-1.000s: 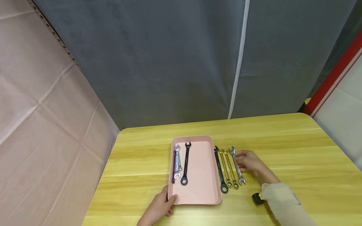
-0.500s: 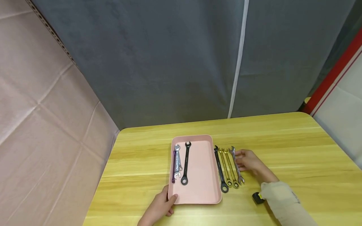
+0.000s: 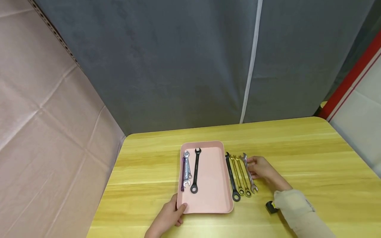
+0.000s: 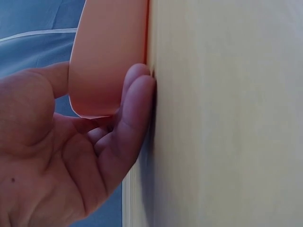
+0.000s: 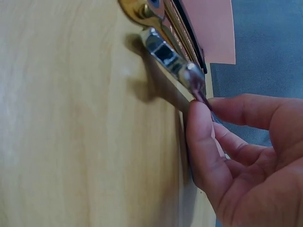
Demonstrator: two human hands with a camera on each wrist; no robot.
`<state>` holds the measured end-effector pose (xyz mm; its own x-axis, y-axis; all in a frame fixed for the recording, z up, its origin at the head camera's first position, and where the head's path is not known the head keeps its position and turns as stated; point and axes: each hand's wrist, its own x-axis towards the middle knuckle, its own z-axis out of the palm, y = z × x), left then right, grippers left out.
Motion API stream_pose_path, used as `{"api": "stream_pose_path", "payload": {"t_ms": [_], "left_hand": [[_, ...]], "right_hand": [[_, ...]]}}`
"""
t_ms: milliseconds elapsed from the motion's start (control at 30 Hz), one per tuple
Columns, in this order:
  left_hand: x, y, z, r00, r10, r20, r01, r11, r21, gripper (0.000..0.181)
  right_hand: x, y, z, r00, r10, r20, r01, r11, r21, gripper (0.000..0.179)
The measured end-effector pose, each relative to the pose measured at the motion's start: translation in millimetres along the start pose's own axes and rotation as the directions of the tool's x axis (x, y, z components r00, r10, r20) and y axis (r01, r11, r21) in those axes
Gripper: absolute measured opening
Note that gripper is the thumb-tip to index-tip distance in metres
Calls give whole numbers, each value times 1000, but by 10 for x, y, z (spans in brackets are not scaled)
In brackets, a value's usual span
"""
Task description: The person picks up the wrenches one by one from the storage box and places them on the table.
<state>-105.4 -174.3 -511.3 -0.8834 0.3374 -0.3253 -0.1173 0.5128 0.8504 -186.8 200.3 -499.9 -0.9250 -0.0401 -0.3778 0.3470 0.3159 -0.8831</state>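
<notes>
In the head view my left hand (image 3: 167, 215) grips the near left corner of a pink tray (image 3: 212, 181), thumb on the rim. The left wrist view shows fingers curled under the tray's wall (image 4: 109, 56). My right hand (image 3: 262, 169) pinches a silver open-ended wrench (image 3: 249, 177) between thumb and fingers. In the right wrist view that wrench (image 5: 165, 54) is tilted, its near end off the table above its shadow. Left of it lie two gold wrenches (image 3: 244, 178) and a black ratchet wrench (image 3: 232, 177), close beside the tray.
Inside the tray, at its left, lie a purple wrench (image 3: 183, 175), overlapping silver wrenches (image 3: 186, 168) and a black ratchet wrench (image 3: 195, 170). A small black object (image 3: 271, 207) with a yellow mark sits by the right sleeve (image 3: 293, 203). A grey curtain (image 3: 178, 72) hangs behind the wooden table (image 3: 143, 165).
The silver wrench has turned slightly in my right fingers, showing more of its edge. My left hand and the tray have stayed in place.
</notes>
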Motion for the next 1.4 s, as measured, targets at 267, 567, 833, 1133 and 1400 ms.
{"api": "stream_pose_path", "payload": {"t_ms": [267, 567, 833, 1133, 1400], "left_hand": [[7, -9, 1, 1000, 0, 3, 0, 1000, -13, 53], [-1, 4, 10, 1000, 5, -5, -5, 1000, -8, 53], [-7, -5, 11, 1000, 11, -16, -11, 1000, 11, 52], [-16, 0, 6, 1000, 18, -14, -18, 1000, 9, 54], [-26, -1, 13, 1000, 27, -11, -27, 1000, -13, 55]], "right_hand": [[-16, -3, 24, 1000, -5, -31, 4, 998, -55, 40], [-54, -15, 54, 997, -13, -70, 6, 995, -95, 38], [-76, -19, 65, 997, -13, -71, 11, 999, -37, 35], [-51, 1, 70, 995, -12, -97, 6, 998, -69, 39], [-34, 44, 33, 997, 12, -79, -14, 1000, -25, 41]]}}
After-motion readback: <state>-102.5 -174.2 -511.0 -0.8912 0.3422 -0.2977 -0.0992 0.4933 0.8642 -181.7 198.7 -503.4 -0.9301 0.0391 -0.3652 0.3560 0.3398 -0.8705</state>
